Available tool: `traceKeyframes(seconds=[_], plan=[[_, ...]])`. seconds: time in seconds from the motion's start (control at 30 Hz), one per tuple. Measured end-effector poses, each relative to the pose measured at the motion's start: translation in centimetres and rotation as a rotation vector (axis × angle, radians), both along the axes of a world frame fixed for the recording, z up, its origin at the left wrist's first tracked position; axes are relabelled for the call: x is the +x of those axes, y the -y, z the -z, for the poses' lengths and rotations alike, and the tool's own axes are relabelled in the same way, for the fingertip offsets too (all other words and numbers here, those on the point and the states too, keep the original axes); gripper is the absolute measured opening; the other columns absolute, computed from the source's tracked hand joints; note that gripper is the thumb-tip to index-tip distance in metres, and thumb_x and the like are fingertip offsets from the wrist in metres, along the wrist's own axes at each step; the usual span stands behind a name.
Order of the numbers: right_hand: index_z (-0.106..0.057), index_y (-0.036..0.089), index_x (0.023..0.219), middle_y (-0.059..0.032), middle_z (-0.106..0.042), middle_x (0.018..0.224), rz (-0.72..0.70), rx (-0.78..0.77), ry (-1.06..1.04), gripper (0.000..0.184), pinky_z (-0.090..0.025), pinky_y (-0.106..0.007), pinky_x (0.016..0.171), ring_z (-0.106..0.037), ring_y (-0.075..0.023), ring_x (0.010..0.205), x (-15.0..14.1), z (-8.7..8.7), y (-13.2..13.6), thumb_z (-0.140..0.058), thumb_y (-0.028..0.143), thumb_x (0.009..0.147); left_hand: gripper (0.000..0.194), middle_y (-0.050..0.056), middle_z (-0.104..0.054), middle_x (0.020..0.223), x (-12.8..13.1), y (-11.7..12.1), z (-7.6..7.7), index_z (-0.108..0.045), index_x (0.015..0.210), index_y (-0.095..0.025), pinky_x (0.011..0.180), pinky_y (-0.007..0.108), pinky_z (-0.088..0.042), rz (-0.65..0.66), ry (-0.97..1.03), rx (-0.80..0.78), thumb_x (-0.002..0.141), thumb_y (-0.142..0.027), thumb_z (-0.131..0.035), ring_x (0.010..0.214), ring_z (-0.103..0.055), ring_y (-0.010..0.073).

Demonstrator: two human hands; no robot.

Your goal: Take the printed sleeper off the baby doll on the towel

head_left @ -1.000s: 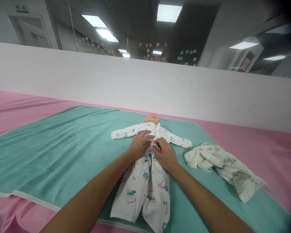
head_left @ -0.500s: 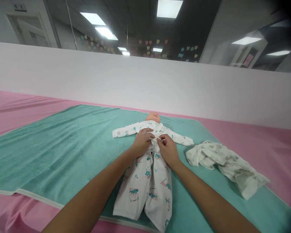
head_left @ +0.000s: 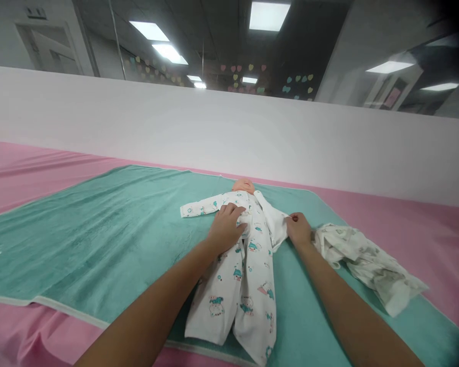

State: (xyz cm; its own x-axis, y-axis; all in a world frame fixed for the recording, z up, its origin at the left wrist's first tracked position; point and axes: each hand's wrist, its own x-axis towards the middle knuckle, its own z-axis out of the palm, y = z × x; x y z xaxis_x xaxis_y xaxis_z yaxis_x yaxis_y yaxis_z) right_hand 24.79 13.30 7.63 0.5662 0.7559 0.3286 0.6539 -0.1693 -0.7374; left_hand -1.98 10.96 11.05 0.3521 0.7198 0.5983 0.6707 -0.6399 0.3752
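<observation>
The doll (head_left: 244, 185) lies face up on the teal blanket (head_left: 137, 214), in a printed outfit (head_left: 252, 300) whose legs point towards the person. The left hand (head_left: 224, 230) rests on the chest, thumb and fingers apart, probably to steady the cloth against the pull from the other side. The right hand (head_left: 300, 229) has its grip closed on the edge of the front flap (head_left: 275, 224), drawing it out sideways (its plain white inside faces up), seemingly to keep it spread rather than folded over the chest. A crumpled cloth (head_left: 371, 255) lies just beyond the right hand, perhaps set aside there to leave room around the doll.

Half a second earlier, both hands meet at the ties mid-chest and the sleeve on the right shows; now the right hand is out to the side, and the flap hides that sleeve.
</observation>
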Motion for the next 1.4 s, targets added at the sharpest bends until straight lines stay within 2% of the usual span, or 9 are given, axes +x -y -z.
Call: traceKeyframes(seconds=[0.1,0.27,0.4,0.5,0.6,0.73,0.87,1.07,1.4], plan=[[-0.057,0.016,0.081,-0.0070,-0.060,0.071,0.097,-0.055,0.025,0.024,-0.038,-0.029,0.060,-0.050,-0.0186,0.065,2.8,-0.5,0.4,-0.047,0.029,0.063,0.007,0.005,-0.053,0.091,0.1,0.0,-0.1,-0.053,0.087,-0.019,0.080,0.037,-0.040,-0.045,-0.013,0.001,0.083,-0.022,-0.048,0.091,-0.045,0.0214],[-0.061,0.016,0.075,-0.0075,-0.057,0.065,0.141,-0.199,0.087,0.023,-0.039,-0.034,0.060,-0.052,-0.0226,0.066,5.5,-0.6,0.8,-0.056,0.022,0.053,0.011,0.004,-0.054,0.082,-0.8,-0.9,-0.4,-0.047,0.077,-0.020,0.072,0.034,-0.040,-0.103,0.174,-0.072,0.085,-0.021,-0.041,0.081,-0.048,0.0192],[-0.063,0.017,0.082,-0.0121,-0.056,0.090,0.091,-0.267,0.304,0.032,-0.040,-0.036,0.066,-0.054,-0.0259,0.078,6.0,0.5,0.4,-0.057,0.022,0.051,0.010,0.002,-0.056,0.081,-5.2,-3.6,-0.1,-0.045,0.086,-0.021,0.065,0.030,-0.042,-0.430,0.484,-0.223,0.087,-0.025,-0.035,0.074,-0.052,0.0173],[-0.062,0.018,0.088,-0.0129,-0.053,0.101,0.061,-0.239,0.397,0.034,-0.042,-0.036,0.073,-0.054,-0.0258,0.086,6.5,1.4,0.1,-0.055,0.021,0.055,0.010,0.005,-0.058,0.082,-9.0,-5.5,1.2,-0.045,0.089,-0.020,0.066,0.031,-0.042,-0.691,0.416,-0.360,0.086,-0.023,-0.037,0.077,-0.055,0.0203],[-0.060,0.016,0.092,-0.0132,-0.053,0.105,0.024,-0.058,0.380,0.033,-0.040,-0.036,0.085,-0.052,-0.0255,0.097,6.1,1.2,0.3,-0.048,0.018,0.062,0.013,0.010,-0.059,0.083,-10.3,-6.2,2.4,-0.050,0.091,-0.018,0.067,0.035,-0.042,-0.743,0.346,-0.412,0.083,-0.020,-0.039,0.084,-0.056,0.0262],[-0.053,0.018,0.109,-0.0100,-0.054,0.115,-0.184,0.140,0.177,0.036,-0.042,-0.034,0.087,-0.053,-0.0211,0.100,1.2,-1.2,1.3,-0.040,0.024,0.076,0.028,0.013,-0.055,0.105,-9.2,-6.0,2.8,-0.051,0.105,-0.019,0.079,0.040,-0.041,-0.711,0.225,-0.216,0.082,-0.014,-0.037,0.103,-0.049,0.0285],[-0.047,0.024,0.120,-0.0053,-0.048,0.128,-0.524,0.219,0.258,0.039,-0.034,-0.036,0.099,-0.043,-0.0197,0.118,-7.5,-4.3,1.5,-0.037,0.037,0.085,0.026,0.014,-0.055,0.109,-8.6,-6.0,2.8,-0.054,0.103,-0.017,0.083,0.045,-0.037,-0.717,0.149,-0.287,0.084,-0.021,-0.037,0.106,-0.045,0.0311],[-0.053,0.014,0.113,-0.0136,-0.050,0.126,-0.706,-0.246,0.863,0.038,-0.026,-0.042,0.102,-0.039,-0.0262,0.121,-17.3,-7.5,-3.4,-0.034,0.032,0.085,0.020,0.011,-0.060,0.101,-9.6,-7.1,3.3,-0.051,0.095,-0.019,0.082,0.037,-0.035,-0.729,0.114,-0.385,0.088,-0.027,-0.035,0.101,-0.052,0.0253],[-0.060,0.019,0.108,-0.0141,-0.064,0.105,-0.832,-0.672,0.923,0.041,-0.045,-0.035,0.063,-0.062,-0.0272,0.082,-21.0,-8.0,-10.3,-0.056,0.026,0.068,0.019,0.005,-0.064,0.090,-13.3,-9.7,3.7,-0.050,0.088,-0.021,0.061,0.025,-0.035,-0.538,0.060,-0.432,0.089,-0.028,-0.032,0.084,-0.058,0.0188]])
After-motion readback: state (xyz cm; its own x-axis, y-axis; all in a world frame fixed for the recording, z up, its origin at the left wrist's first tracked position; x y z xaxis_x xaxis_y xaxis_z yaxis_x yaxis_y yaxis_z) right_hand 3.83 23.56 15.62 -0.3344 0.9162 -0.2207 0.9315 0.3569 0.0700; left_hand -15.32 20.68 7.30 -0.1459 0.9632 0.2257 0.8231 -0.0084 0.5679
